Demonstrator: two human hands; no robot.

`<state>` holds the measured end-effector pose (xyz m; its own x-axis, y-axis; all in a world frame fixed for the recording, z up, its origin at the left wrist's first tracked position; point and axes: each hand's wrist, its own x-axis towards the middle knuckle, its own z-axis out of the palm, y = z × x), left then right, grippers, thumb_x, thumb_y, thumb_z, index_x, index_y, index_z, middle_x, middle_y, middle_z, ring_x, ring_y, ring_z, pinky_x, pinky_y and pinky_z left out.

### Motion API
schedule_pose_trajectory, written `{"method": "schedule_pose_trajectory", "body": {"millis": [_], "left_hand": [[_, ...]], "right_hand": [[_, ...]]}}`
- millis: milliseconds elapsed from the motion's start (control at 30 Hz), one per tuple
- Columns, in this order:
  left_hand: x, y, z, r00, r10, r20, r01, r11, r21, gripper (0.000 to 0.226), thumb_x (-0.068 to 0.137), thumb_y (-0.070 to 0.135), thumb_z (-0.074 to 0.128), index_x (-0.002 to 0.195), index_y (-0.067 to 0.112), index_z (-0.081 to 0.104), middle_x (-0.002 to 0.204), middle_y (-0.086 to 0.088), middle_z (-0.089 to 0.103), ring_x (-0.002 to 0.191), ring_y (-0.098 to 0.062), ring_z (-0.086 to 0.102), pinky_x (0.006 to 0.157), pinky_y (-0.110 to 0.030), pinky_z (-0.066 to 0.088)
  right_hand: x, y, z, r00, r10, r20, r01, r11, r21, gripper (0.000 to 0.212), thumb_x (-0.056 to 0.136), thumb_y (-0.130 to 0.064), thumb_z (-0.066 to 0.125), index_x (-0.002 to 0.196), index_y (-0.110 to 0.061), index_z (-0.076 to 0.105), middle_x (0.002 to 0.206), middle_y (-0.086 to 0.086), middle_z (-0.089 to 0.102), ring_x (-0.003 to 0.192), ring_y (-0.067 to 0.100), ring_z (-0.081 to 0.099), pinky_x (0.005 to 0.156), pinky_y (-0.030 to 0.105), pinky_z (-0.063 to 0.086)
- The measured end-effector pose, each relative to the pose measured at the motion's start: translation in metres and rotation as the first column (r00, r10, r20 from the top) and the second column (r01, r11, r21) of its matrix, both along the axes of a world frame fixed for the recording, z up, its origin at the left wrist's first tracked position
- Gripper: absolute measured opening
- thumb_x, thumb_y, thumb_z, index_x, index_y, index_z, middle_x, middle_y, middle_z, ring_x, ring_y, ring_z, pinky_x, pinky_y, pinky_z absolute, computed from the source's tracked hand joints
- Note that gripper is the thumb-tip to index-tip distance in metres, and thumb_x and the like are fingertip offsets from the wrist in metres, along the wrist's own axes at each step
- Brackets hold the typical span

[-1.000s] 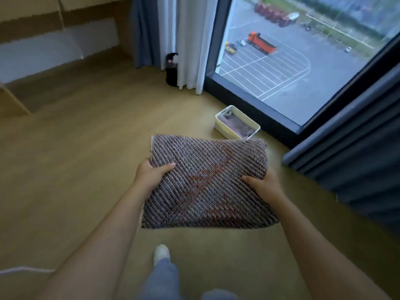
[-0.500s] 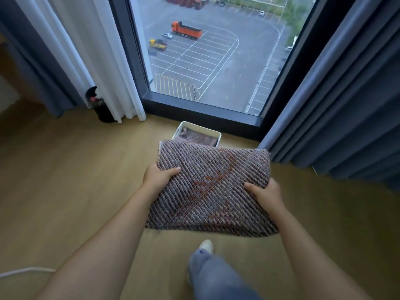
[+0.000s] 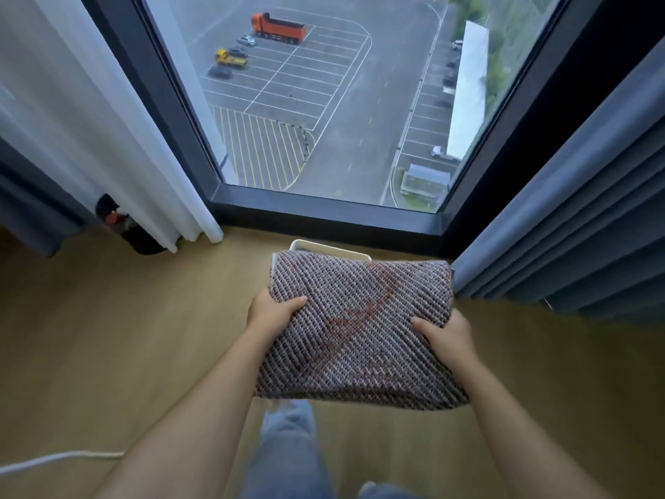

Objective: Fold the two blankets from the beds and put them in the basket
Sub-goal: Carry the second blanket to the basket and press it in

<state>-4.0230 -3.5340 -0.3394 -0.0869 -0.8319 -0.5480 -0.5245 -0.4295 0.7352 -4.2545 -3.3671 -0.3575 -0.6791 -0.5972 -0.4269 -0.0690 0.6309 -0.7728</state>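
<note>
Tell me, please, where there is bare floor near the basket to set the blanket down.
Bare floor lies left of the basket, between the white curtain and the cable, and right of the blanket, below the grey curtain. Crowded: the basket, close to the window frame, mostly hidden by the blanket that the left hand and right hand grip.

Colour and pattern reference: blanket, basket and surroundings.
Blanket: diagonal ribbed weave in grey, dark brown and off-white, with a rust-red motif running across the middle. Basket rim: cream-white. Floor: pale tan wood. Sheer curtain, left: white. Heavy curtain, right: slate blue. Window frame: black. Trouser leg: faded blue denim. Cable: white. Outside: grey asphalt marked with white bay lines and yellow hatching; truck: orange.
</note>
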Motion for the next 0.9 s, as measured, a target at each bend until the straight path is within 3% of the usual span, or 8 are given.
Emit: {"method": "schedule_pose_trajectory", "body": {"millis": [200, 367, 600, 767, 900], "left_hand": [[-0.048, -0.117, -0.042, 0.995, -0.096, 0.012, 0.095, 0.994, 0.056, 0.047, 0.072, 0.027, 0.077, 0.11, 0.012, 0.054, 0.113, -0.009, 0.063, 0.104, -0.029, 0.06, 0.095, -0.04, 0.047], [-0.083, -0.194, -0.087, 0.983, -0.163, 0.083, 0.149, 0.977, 0.155, 0.026, 0.072, 0.016, 0.068, 0.094, 0.015, 0.054, 0.099, -0.008, 0.065, 0.084, -0.023, 0.057, 0.077, -0.029, 0.044], [-0.161, -0.26, -0.19, 0.981, -0.18, 0.075, 0.149, 0.939, 0.311, 0.033, 0.072, 0.011, 0.063, 0.104, 0.006, 0.057, 0.104, -0.013, 0.065, 0.098, -0.032, 0.061, 0.092, -0.043, 0.049], [-0.22, -0.281, -0.266, 0.977, -0.21, 0.028, 0.186, 0.914, 0.359, 0.03, 0.078, 0.01, 0.062, 0.104, 0.011, 0.047, 0.113, -0.012, 0.059, 0.101, -0.03, 0.057, 0.095, -0.046, 0.046], [-0.246, -0.294, -0.33, 0.976, -0.213, -0.04, 0.213, 0.908, 0.362, 0.032, 0.079, 0.006, 0.064, 0.107, 0.01, 0.049, 0.116, -0.012, 0.06, 0.106, -0.031, 0.057, 0.098, -0.046, 0.045]], "right_hand": [[-0.01, -0.103, -0.03, 0.979, -0.202, -0.035, 0.204, 0.973, 0.108, 0.034, 0.074, -0.032, 0.073, 0.097, -0.023, 0.05, 0.096, -0.001, 0.059, 0.094, 0.027, 0.06, 0.084, 0.038, 0.05], [-0.027, -0.159, -0.071, 0.954, -0.299, -0.019, 0.297, 0.935, 0.193, 0.034, 0.075, -0.03, 0.073, 0.101, -0.02, 0.052, 0.1, 0.004, 0.062, 0.097, 0.029, 0.061, 0.083, 0.036, 0.048], [-0.087, -0.231, -0.155, 0.925, -0.371, -0.085, 0.38, 0.888, 0.258, 0.03, 0.075, -0.03, 0.074, 0.091, -0.02, 0.05, 0.101, 0.01, 0.064, 0.092, 0.029, 0.061, 0.08, 0.036, 0.047], [-0.14, -0.258, -0.216, 0.897, -0.395, -0.199, 0.438, 0.858, 0.269, 0.04, 0.075, -0.029, 0.073, 0.105, -0.009, 0.055, 0.111, 0.016, 0.064, 0.101, 0.033, 0.06, 0.086, 0.041, 0.047], [-0.156, -0.27, -0.271, 0.867, -0.421, -0.267, 0.487, 0.832, 0.268, 0.045, 0.076, -0.03, 0.073, 0.109, -0.006, 0.053, 0.114, 0.017, 0.063, 0.104, 0.035, 0.059, 0.089, 0.044, 0.047]]}}
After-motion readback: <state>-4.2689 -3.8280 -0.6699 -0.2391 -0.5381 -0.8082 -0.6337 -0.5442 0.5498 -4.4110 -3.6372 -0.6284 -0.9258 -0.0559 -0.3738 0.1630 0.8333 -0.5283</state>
